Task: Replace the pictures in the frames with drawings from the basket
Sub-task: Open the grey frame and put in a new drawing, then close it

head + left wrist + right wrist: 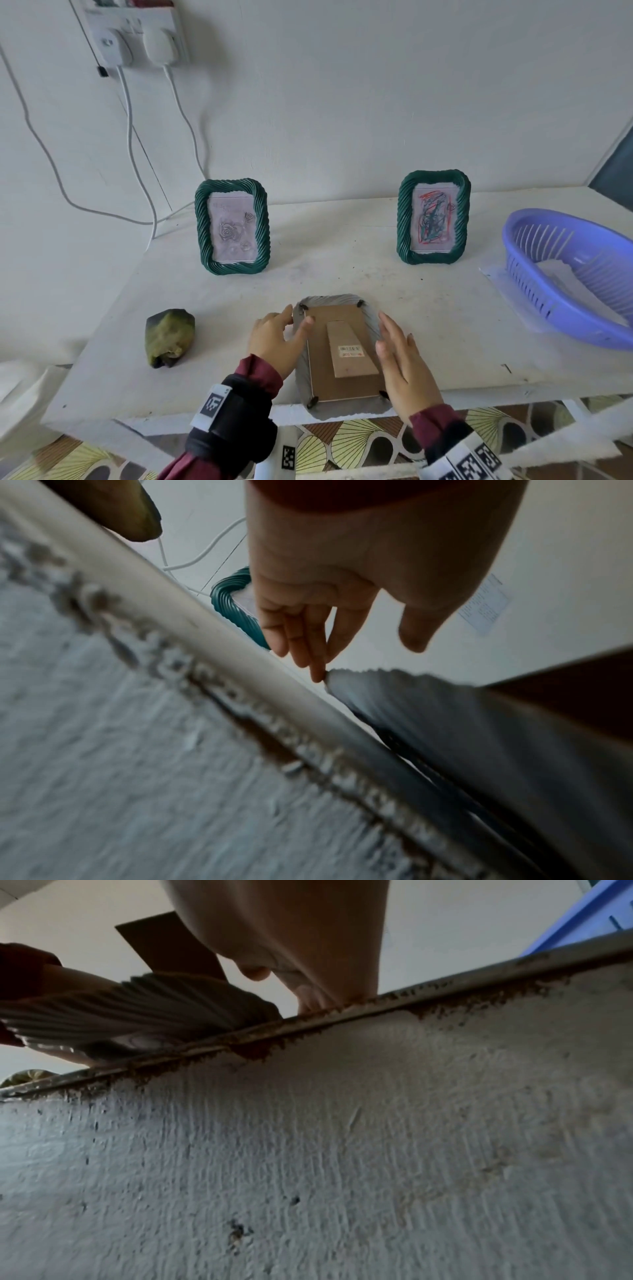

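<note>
A white ribbed frame (371, 318) lies face down at the table's front edge, its brown backing board and stand up, and overhangs the edge. My left hand (281, 334) is at its left side with straight fingers, thumb over the top left corner; a fingertip (318, 676) touches the frame's rim (394, 691). My right hand (400, 356) lies open along the frame's right side. Two green twisted frames stand at the back: the left one (232, 226) shows a rose print, the right one (433, 217) a coloured scribble drawing. The purple basket (561, 274) at the right holds white paper.
A crumpled green-yellow cloth (169, 337) lies left of my hands. White cables (137, 164) hang from wall plugs to the table's back left. The table's front edge (411, 999) is rusty and chipped. Patterned floor shows below.
</note>
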`<state>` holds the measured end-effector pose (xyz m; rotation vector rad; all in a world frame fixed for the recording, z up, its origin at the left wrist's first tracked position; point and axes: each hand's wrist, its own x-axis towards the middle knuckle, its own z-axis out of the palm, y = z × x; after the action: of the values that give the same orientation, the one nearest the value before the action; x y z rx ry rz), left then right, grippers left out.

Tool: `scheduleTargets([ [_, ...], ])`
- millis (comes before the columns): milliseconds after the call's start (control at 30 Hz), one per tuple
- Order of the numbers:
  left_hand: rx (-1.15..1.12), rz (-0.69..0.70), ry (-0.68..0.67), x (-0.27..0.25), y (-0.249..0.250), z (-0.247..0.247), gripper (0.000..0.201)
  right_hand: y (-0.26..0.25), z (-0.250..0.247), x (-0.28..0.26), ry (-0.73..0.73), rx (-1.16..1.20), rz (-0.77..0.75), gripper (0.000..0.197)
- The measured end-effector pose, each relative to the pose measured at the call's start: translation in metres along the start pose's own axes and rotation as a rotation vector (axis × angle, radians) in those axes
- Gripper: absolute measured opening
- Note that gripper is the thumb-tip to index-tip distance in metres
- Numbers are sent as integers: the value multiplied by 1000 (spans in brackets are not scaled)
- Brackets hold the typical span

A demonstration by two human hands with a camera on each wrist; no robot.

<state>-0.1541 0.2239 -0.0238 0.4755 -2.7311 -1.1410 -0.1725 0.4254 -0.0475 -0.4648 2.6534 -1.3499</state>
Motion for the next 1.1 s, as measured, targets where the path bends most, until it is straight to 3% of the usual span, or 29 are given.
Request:
scheduleTargets([
  [100, 103, 6, -32, -2, -6, 3, 110, -3, -1, -1, 0, 37, -21, 81],
  [267, 334, 31, -103, -8, -5, 3, 143, -3, -6, 2, -48, 50, 33, 89],
  [500, 419, 80, -141, -4, -11, 4, 130, -2, -8, 4, -125, -128, 12, 92],
  [700, 369, 130, -233, 1, -14, 4, 145, -3, -5, 0, -122, -166, 3, 93],
  [1100, 348, 207, -292, 0, -24, 7, 130, 2, -12, 34, -213, -239, -111, 82],
])
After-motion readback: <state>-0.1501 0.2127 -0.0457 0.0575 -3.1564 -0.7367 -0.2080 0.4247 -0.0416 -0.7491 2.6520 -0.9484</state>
